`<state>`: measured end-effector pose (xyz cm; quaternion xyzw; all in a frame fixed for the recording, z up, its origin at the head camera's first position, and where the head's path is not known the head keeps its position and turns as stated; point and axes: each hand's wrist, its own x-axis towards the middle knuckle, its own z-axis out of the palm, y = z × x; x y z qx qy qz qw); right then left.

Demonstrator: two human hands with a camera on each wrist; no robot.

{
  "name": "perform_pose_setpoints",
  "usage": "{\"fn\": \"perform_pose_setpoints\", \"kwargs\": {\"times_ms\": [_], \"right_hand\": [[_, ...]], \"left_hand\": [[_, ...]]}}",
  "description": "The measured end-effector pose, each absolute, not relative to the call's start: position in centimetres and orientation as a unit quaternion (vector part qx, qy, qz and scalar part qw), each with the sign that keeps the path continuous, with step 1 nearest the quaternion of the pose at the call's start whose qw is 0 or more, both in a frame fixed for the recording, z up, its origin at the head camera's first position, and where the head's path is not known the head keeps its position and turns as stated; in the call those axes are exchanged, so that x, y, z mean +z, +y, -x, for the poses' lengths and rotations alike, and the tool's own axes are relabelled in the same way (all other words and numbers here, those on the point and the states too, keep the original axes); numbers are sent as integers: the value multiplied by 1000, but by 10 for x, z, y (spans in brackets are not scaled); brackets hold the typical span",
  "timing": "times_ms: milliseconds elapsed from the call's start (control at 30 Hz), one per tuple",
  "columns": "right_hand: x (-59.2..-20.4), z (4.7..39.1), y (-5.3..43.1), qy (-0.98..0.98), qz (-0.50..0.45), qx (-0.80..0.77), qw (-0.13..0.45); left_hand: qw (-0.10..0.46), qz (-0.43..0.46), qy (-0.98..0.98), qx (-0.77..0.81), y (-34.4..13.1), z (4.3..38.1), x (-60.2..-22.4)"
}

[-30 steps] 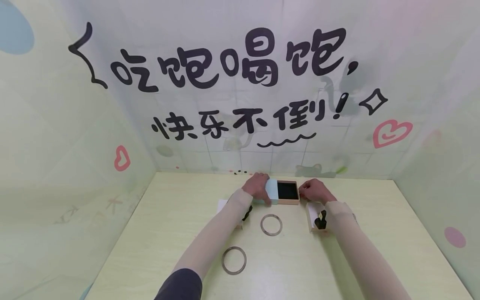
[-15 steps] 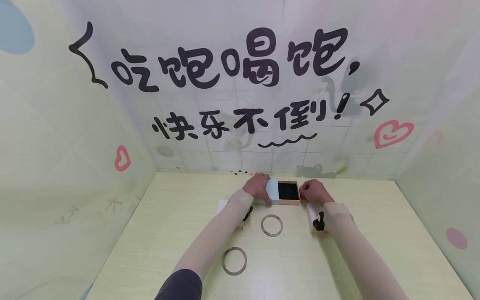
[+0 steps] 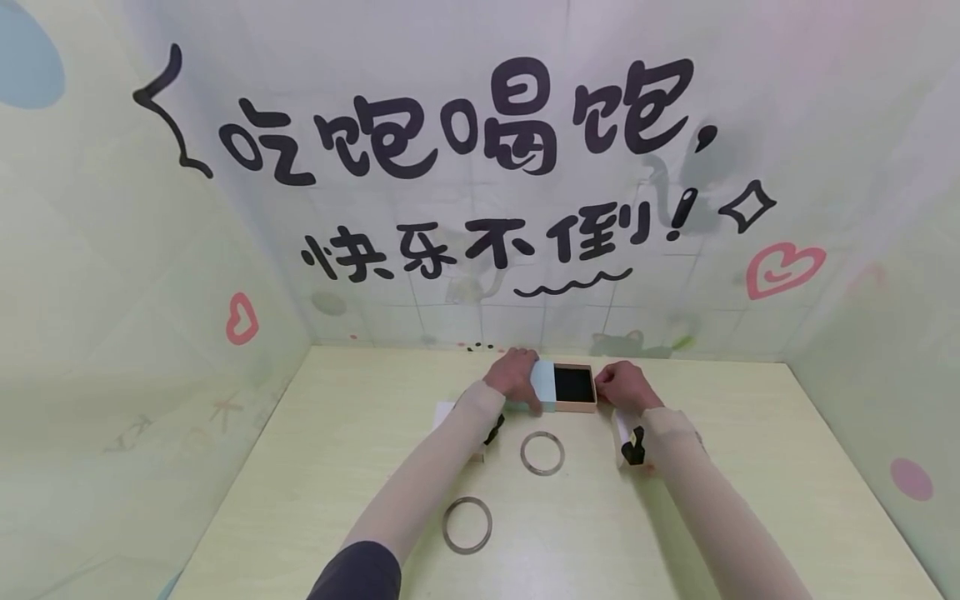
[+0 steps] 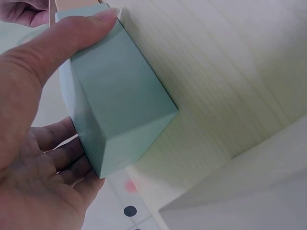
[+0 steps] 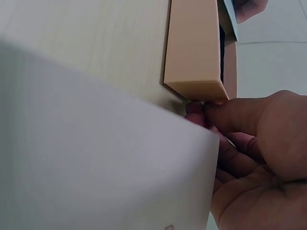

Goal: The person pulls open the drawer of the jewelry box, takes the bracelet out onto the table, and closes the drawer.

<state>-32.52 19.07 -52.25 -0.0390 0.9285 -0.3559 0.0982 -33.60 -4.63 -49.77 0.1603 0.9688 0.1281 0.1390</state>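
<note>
At the back of the table lies a small gift box with a light blue sleeve and a peach-coloured drawer partly out to the right. Black lining shows inside the drawer. My left hand grips the sleeve, thumb over its near side and fingers behind, as the left wrist view shows. My right hand pinches with thumb and forefinger at the drawer's outer end; the fingertips hide the bit they hold. Nearer me, two ring-shaped bangles lie flat on the table.
Beneath the right forearm stands a white box with a black bow, close to my right hand. Another white box is mostly hidden by the left sleeve, a black bow beside it. A printed curtain wall rises behind the table.
My right forearm has shifted slightly left, and the black bow on the right white box sits a little further left. Both hands and the gift box keep nearly the same places.
</note>
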Motion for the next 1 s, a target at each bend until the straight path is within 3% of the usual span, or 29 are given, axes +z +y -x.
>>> {"fn": "perform_pose_setpoints", "kwargs": {"times_ms": [1000], "right_hand": [[-528,329,145,925,52,-366,92]], "left_hand": [[123,-179,968,125,-47,337,-500]]}}
